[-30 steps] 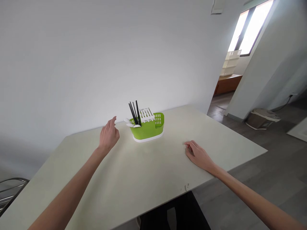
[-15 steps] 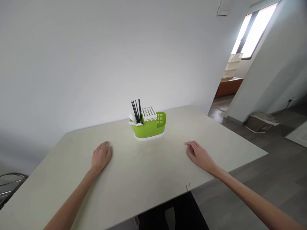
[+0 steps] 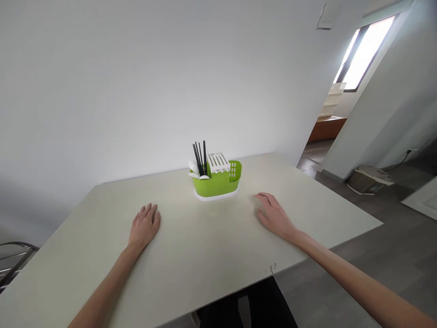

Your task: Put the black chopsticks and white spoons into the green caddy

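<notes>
A green utensil holder (image 3: 215,186) with a white base stands toward the back of the pale table (image 3: 205,255). Several black chopsticks (image 3: 200,159) and white spoons (image 3: 193,166) lean in its left compartment. A white slotted rack (image 3: 218,162) tops the middle, and its right compartment has a grid-like wall. My left hand (image 3: 145,224) lies palm down on the table, left of the holder, fingers stretched and holding nothing. To the holder's right, my right hand (image 3: 274,215) is open over the tabletop, thumb apart from the fingers, holding nothing.
A plain white wall (image 3: 153,91) runs behind the table. On the floor to the right sits a bin (image 3: 368,180). Metal tubing of a chair (image 3: 17,262) shows at the lower left. Dark marks (image 3: 271,268) spot the table's front edge.
My right hand has moved a little inward and its fingers have opened out. The left hand's fingers have straightened flat. The view has shifted slightly; the holder stands in place.
</notes>
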`<state>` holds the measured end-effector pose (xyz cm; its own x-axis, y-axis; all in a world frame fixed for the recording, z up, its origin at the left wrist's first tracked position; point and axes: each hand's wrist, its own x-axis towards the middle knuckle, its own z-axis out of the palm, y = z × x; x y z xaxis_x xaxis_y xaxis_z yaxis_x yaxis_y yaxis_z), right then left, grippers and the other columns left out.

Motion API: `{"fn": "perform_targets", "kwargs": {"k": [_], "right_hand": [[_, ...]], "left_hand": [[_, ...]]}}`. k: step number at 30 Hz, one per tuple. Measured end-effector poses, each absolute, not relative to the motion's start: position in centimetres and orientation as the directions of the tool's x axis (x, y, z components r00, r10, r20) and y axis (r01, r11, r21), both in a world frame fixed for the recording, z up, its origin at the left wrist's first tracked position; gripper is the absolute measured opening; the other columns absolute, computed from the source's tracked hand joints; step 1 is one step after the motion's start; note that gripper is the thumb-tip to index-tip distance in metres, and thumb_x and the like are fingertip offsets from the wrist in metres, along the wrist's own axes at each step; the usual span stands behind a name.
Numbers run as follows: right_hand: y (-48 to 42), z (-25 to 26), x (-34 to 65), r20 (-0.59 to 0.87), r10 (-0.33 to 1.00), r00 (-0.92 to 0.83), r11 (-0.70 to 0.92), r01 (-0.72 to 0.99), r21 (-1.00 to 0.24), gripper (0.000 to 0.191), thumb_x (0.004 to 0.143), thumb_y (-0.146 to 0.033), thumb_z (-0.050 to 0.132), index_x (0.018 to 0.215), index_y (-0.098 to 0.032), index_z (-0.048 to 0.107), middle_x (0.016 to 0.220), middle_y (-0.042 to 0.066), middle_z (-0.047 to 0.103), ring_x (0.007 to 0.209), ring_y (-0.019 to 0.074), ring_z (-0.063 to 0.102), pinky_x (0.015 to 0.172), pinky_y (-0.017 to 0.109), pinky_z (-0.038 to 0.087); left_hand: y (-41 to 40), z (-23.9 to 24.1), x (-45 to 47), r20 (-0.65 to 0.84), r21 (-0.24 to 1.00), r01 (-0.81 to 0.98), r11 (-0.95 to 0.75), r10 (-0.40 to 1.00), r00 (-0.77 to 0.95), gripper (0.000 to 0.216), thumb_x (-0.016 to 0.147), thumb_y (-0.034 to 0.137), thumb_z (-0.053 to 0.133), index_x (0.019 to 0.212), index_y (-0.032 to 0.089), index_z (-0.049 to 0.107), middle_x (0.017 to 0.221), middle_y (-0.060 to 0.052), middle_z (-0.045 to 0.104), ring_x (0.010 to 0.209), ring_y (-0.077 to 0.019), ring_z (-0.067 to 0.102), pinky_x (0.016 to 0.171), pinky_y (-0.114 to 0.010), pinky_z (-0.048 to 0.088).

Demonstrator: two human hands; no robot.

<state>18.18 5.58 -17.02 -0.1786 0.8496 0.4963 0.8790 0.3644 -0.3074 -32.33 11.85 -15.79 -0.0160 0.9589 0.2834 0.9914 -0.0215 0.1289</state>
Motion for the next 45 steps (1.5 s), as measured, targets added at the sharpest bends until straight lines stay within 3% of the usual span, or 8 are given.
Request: {"fn": "perform_targets", "kwargs": {"k": [4, 8, 11, 16, 24, 31, 45], "right_hand": [[8.3, -14.8, 14.8, 0.504, 0.836, -0.216, 0.377, 0.894, -0.242, 0.071, 0.095, -0.017, 0.044, 0.163, -0.022, 0.025, 0.161, 0.017, 0.040, 0.150, 0.0323, 0.040, 0.121, 0.052, 0.040], [11.3, -14.4, 12.2, 0.474, 0.846, -0.243, 0.369, 0.909, -0.194, 0.080, 0.095, -0.016, 0.042, 0.168, -0.018, 0.009, 0.170, 0.019, 0.030, 0.161, 0.0323, 0.022, 0.122, 0.054, 0.038], [12.8, -14.7, 11.0, 0.428, 0.865, -0.263, 0.364, 0.915, -0.172, 0.078, 0.094, -0.014, 0.042, 0.167, -0.014, 0.015, 0.171, 0.021, 0.028, 0.162, 0.0325, 0.018, 0.121, 0.052, 0.039], [13.3, -14.4, 10.2, 0.375, 0.887, -0.271, 0.319, 0.945, -0.072, 0.068, 0.094, -0.009, 0.043, 0.161, -0.011, 0.034, 0.167, 0.023, 0.037, 0.161, 0.0352, 0.022, 0.112, 0.051, 0.046], [13.1, -13.9, 10.6, 0.346, 0.894, -0.286, 0.289, 0.956, 0.044, 0.085, 0.089, 0.000, 0.041, 0.168, -0.017, 0.018, 0.163, 0.022, 0.043, 0.158, 0.0328, 0.029, 0.096, 0.044, 0.055], [14.0, -14.1, 12.4, 0.319, 0.911, -0.260, 0.250, 0.965, 0.074, 0.076, 0.091, -0.002, 0.042, 0.164, -0.020, 0.031, 0.162, 0.020, 0.044, 0.157, 0.0300, 0.030, 0.094, 0.041, 0.054], [18.3, -14.2, 23.2, 0.260, 0.948, -0.186, 0.185, 0.982, 0.030, 0.074, 0.090, -0.014, 0.049, 0.162, -0.018, 0.033, 0.166, 0.020, 0.037, 0.154, 0.0346, 0.033, 0.093, 0.044, 0.060]], "left_hand": [[11.8, -15.9, -32.3, 0.302, 0.117, 0.993, -0.030, 0.953, -0.007, 0.063, 0.104, 0.043, 0.028, 0.151, 0.011, 0.056, 0.163, -0.016, 0.049, 0.155, -0.0354, 0.038, 0.126, -0.053, 0.033], [11.7, -15.8, -32.2, 0.311, 0.116, 0.993, -0.030, 0.950, -0.007, 0.061, 0.104, 0.042, 0.031, 0.150, 0.013, 0.057, 0.162, -0.016, 0.050, 0.154, -0.0348, 0.040, 0.126, -0.053, 0.033], [11.6, -15.6, -32.1, 0.302, 0.116, 0.993, -0.032, 0.953, -0.004, 0.061, 0.104, 0.041, 0.031, 0.150, 0.012, 0.057, 0.162, -0.017, 0.050, 0.154, -0.0352, 0.039, 0.126, -0.053, 0.033], [11.3, -15.3, -31.8, 0.285, 0.119, 0.992, -0.037, 0.958, 0.001, 0.063, 0.105, 0.041, 0.029, 0.152, 0.009, 0.055, 0.163, -0.018, 0.048, 0.155, -0.0361, 0.037, 0.126, -0.054, 0.032], [11.2, -15.6, -32.2, 0.274, 0.120, 0.992, -0.029, 0.962, -0.006, 0.064, 0.105, 0.044, 0.027, 0.153, 0.012, 0.054, 0.164, -0.015, 0.047, 0.156, -0.0347, 0.036, 0.127, -0.052, 0.031], [11.1, -15.9, -32.4, 0.302, 0.114, 0.992, -0.050, 0.953, 0.014, 0.064, 0.104, 0.043, 0.028, 0.151, 0.011, 0.057, 0.163, -0.015, 0.049, 0.154, -0.0358, 0.039, 0.126, -0.053, 0.033], [8.5, -15.9, -32.0, 0.294, 0.096, 0.990, -0.107, 0.953, 0.075, 0.065, 0.104, 0.048, 0.029, 0.156, 0.018, 0.053, 0.166, -0.010, 0.044, 0.157, -0.0323, 0.036, 0.128, -0.054, 0.031]]}}
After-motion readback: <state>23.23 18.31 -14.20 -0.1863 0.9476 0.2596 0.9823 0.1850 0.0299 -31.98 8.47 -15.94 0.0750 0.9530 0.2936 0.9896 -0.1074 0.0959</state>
